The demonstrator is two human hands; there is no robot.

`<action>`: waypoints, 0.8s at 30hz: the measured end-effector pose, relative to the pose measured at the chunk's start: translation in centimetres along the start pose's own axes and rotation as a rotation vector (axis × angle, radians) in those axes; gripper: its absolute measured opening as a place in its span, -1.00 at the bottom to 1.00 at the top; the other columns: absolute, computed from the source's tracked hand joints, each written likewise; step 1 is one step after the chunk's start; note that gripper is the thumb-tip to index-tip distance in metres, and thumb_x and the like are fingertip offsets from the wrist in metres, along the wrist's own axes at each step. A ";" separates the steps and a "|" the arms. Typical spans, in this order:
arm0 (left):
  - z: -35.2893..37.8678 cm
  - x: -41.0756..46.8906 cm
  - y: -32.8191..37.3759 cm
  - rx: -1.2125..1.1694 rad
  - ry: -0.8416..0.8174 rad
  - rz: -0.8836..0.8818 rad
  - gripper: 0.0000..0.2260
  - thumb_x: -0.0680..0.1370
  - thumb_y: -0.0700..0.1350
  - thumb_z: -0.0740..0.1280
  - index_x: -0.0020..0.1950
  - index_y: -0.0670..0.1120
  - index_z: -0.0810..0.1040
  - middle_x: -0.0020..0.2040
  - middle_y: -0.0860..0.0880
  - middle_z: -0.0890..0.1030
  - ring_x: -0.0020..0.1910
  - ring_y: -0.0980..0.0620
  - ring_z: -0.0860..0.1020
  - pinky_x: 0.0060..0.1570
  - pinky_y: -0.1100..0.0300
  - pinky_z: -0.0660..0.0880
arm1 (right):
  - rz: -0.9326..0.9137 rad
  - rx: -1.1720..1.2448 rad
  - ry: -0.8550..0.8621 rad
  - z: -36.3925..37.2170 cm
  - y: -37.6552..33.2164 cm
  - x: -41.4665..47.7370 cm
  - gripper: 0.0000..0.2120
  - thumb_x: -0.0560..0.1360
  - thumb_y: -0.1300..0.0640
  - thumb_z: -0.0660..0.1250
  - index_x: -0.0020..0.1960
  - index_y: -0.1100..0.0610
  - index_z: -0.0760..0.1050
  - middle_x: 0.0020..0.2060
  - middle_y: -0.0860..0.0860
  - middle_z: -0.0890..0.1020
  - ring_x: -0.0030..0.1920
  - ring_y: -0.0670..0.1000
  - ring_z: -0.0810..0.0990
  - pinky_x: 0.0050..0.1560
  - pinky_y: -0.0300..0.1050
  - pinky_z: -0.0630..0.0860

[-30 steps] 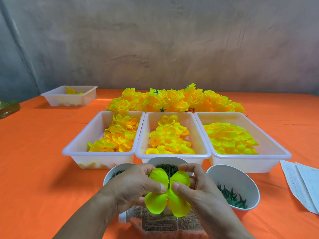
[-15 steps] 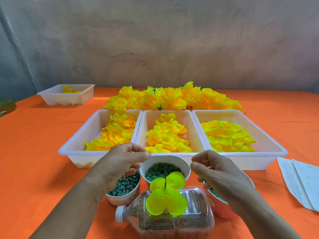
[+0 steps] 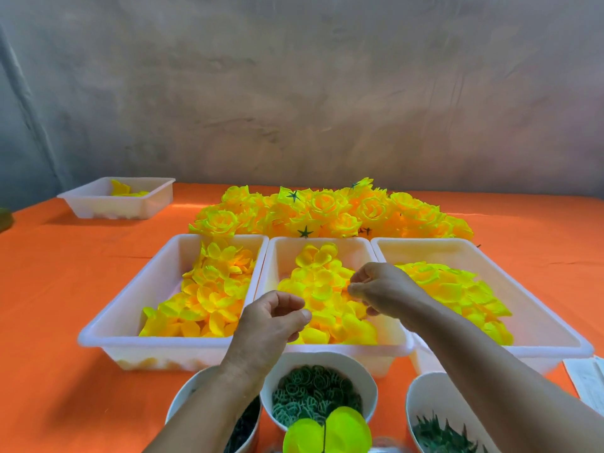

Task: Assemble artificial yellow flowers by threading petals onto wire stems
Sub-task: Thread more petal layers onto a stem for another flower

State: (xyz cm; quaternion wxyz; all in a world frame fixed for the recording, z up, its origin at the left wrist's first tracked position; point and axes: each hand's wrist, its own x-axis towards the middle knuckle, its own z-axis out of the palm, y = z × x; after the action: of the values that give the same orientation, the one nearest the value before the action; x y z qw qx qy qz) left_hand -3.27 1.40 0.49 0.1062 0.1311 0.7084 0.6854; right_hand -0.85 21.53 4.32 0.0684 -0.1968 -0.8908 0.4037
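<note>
Both of my hands are over the middle white tray (image 3: pixel 361 253) of loose yellow petals (image 3: pixel 322 291). My left hand (image 3: pixel 273 323) hovers at the tray's near left, fingers loosely curled and apart, with nothing in it. My right hand (image 3: pixel 380 287) is farther in, its fingertips down at the petals; whether it grips one is hidden. At the bottom edge a yellow-green petal piece (image 3: pixel 327 433) sits threaded on a thin upright wire stem, apart from both hands.
A left tray (image 3: pixel 130 299) and a right tray (image 3: pixel 529 289) also hold petals. Finished yellow flowers (image 3: pixel 327 210) are piled behind them. Three white bowls of green parts (image 3: pixel 313 395) stand in front. A small tray (image 3: pixel 98 204) is at the far left and papers (image 3: pixel 588 384) at the right.
Both hands let go of the petal piece on the wire, rose and reached forward over the middle tray. The view tilted up, so the stem and bottle dropped to the bottom edge.
</note>
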 end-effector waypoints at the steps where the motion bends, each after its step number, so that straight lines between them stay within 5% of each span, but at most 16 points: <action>1: -0.1 0.3 -0.3 -0.001 0.001 -0.007 -0.89 0.43 -0.22 0.50 -0.08 -0.09 0.64 -0.25 0.02 0.64 -0.26 0.08 0.59 -0.14 0.15 0.58 | -0.024 -0.086 0.013 0.5 0.0 1.4 -0.86 0.48 0.13 0.37 0.03 0.09 0.58 -0.04 0.09 0.67 -0.05 0.11 0.64 -0.04 0.02 0.62; 4: -0.2 0.8 -0.9 0.019 -0.006 -0.021 -0.85 0.36 -0.15 0.52 -0.11 -0.04 0.65 -0.29 0.07 0.65 -0.26 0.13 0.60 -0.16 0.21 0.58 | -0.148 -0.382 0.051 2.5 0.0 4.9 -0.69 0.49 0.21 0.29 0.18 -0.04 0.55 0.14 0.07 0.61 0.10 0.11 0.58 -0.07 -0.16 0.47; 7: -0.2 0.9 -1.3 0.117 -0.012 0.002 -0.86 0.40 -0.18 0.51 -0.11 0.01 0.65 -0.28 0.11 0.66 -0.24 0.19 0.61 -0.15 0.28 0.55 | -0.326 -0.682 0.005 4.8 0.9 7.1 -0.48 0.49 0.32 0.16 0.29 -0.18 0.45 0.24 0.04 0.46 0.21 0.16 0.41 0.06 -0.08 0.39; 12: -0.5 1.0 -1.4 0.167 -0.003 -0.001 -0.85 0.43 -0.22 0.49 -0.11 0.03 0.65 -0.26 0.13 0.68 -0.21 0.21 0.63 -0.10 0.30 0.54 | -0.525 -0.832 -0.007 5.8 2.1 8.8 -0.76 0.56 0.08 0.25 0.16 -0.14 0.58 0.24 0.01 0.51 0.32 0.03 0.36 0.22 -0.11 0.22; 15: -0.6 1.1 -1.5 0.171 -0.002 -0.005 -0.85 0.43 -0.20 0.49 -0.09 0.03 0.66 -0.24 0.13 0.68 -0.19 0.21 0.63 -0.10 0.29 0.55 | -0.566 -0.584 0.119 4.5 1.1 8.2 -0.84 0.53 0.04 0.34 0.05 0.00 0.66 0.13 -0.01 0.62 0.26 -0.03 0.46 0.13 -0.18 0.19; 18: -0.7 1.0 -1.2 0.116 -0.018 -0.037 -0.84 0.38 -0.14 0.52 -0.07 0.01 0.66 -0.22 0.09 0.69 -0.17 0.16 0.65 -0.08 0.25 0.57 | -0.364 -0.120 0.262 2.1 -0.4 6.4 -0.92 0.50 0.08 0.37 -0.08 0.04 0.64 -0.14 0.01 0.64 -0.09 0.05 0.56 -0.10 -0.12 0.34; 21: -0.8 0.9 -0.6 -0.071 -0.048 -0.120 -0.84 0.40 -0.18 0.52 -0.05 -0.09 0.65 -0.20 -0.02 0.68 -0.17 0.06 0.66 -0.13 0.21 0.59 | -0.150 0.523 0.067 0.1 -1.8 3.1 -0.92 0.54 0.15 0.33 -0.06 0.15 0.56 -0.17 0.13 0.63 -0.20 0.06 0.58 -0.17 -0.03 0.52; 24: -1.0 0.3 1.0 -0.261 -0.069 -0.182 -0.81 0.41 -0.13 0.47 -0.03 -0.16 0.62 -0.15 -0.10 0.67 -0.17 0.01 0.66 -0.20 0.20 0.61 | -0.119 0.807 -0.090 -1.2 -2.7 -0.7 -0.92 0.56 0.18 0.29 -0.05 0.16 0.55 -0.18 0.11 0.65 -0.26 0.01 0.62 -0.27 -0.14 0.54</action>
State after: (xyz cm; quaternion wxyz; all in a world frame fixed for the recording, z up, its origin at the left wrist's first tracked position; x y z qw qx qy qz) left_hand -3.85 0.62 1.51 0.2082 0.0746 0.6181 0.7544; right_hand -0.67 20.50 7.16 0.1244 -0.0846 -0.6728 0.7244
